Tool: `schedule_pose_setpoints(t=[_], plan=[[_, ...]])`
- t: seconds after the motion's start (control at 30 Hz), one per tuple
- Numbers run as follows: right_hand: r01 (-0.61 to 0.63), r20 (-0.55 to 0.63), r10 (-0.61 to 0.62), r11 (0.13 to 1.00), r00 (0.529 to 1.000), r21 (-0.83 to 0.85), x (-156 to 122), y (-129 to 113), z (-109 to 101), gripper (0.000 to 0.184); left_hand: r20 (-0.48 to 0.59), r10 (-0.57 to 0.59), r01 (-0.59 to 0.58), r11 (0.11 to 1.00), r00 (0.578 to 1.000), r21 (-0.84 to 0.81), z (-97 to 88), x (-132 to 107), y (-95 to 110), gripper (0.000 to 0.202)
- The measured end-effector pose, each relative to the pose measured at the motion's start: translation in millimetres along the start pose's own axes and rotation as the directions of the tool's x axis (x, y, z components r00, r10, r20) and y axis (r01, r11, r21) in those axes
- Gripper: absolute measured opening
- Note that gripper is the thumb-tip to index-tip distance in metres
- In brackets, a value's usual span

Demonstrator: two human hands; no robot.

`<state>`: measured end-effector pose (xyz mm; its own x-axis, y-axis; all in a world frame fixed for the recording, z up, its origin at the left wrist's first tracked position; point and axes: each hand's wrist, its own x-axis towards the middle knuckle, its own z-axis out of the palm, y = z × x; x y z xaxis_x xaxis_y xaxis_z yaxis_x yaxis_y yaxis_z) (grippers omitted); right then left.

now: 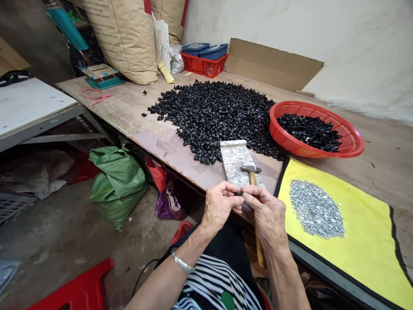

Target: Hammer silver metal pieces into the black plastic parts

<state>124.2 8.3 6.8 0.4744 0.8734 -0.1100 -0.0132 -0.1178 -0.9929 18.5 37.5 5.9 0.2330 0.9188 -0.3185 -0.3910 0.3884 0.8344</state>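
Observation:
Both hands meet over the table's front edge. My left hand [222,204] pinches a small black plastic part [238,193] between thumb and fingertips. Opposite it, my right hand [266,211] is closed, thumb and forefinger at the same part; whether a small metal piece is also there is hidden. A hammer [252,177] lies with its head on a worn, whitish board [232,160], its wooden handle running down beneath my right hand and past the table edge. Behind the board spreads a large pile of similar black parts [219,114].
On the right, a yellow cloth [361,215] carries a heap of small silvery metal pieces [316,211]. A red basket [351,142] of black parts stands behind it. Paper sacks [125,38], a red crate [204,64] and cardboard [271,64] line the back. A green sack [118,185] is on the floor.

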Motion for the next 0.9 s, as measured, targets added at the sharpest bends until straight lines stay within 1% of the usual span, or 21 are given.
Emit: schedule_pose_setpoints(t=[0.1,0.2,0.3,0.4,0.5,0.63,0.73,0.83,0.9], plan=[[-0.099,-0.004,0.099,0.994,0.995,0.047,0,-2,2,0.017,-0.005,-0.017,0.017,0.999,1.000,-0.047,-0.9,0,0,0.022],[-0.216,0.057,0.209,0.962,0.976,0.169,2,-7,2,0.025,0.007,-0.023,0.023,0.996,1.000,-0.084,-1.1,0,0,0.023],[-0.271,0.154,0.241,0.939,0.958,0.214,3,-14,0,0.024,0.047,-0.027,0.032,0.992,0.999,-0.118,-1.9,0,0,0.024],[-0.318,0.207,0.274,0.921,0.939,0.226,4,-18,-1,0.021,0.093,-0.040,0.056,0.982,0.995,-0.178,-3.7,-1,0,0.028],[-0.317,0.209,0.265,0.908,0.941,0.273,1,-18,2,0.020,0.134,-0.050,0.080,0.969,0.990,-0.234,-5.6,-2,1,0.030],[-0.242,0.109,0.218,0.916,0.970,0.320,-4,-14,9,0.016,0.133,-0.058,0.095,0.951,0.989,-0.293,-5.7,-6,1,0.028],[-0.279,0.120,0.253,0.905,0.960,0.322,-5,-13,8,0.016,0.140,-0.087,0.128,0.939,0.986,-0.320,-4.4,-7,0,0.027],[-0.297,0.126,0.270,0.892,0.955,0.340,-3,-15,5,0.016,0.178,-0.085,0.136,0.944,0.980,-0.300,-3.2,-5,-1,0.026],[-0.286,0.108,0.265,0.889,0.958,0.356,-3,-15,3,0.017,0.168,-0.061,0.103,0.961,0.984,-0.256,-3.2,-3,-1,0.026]])
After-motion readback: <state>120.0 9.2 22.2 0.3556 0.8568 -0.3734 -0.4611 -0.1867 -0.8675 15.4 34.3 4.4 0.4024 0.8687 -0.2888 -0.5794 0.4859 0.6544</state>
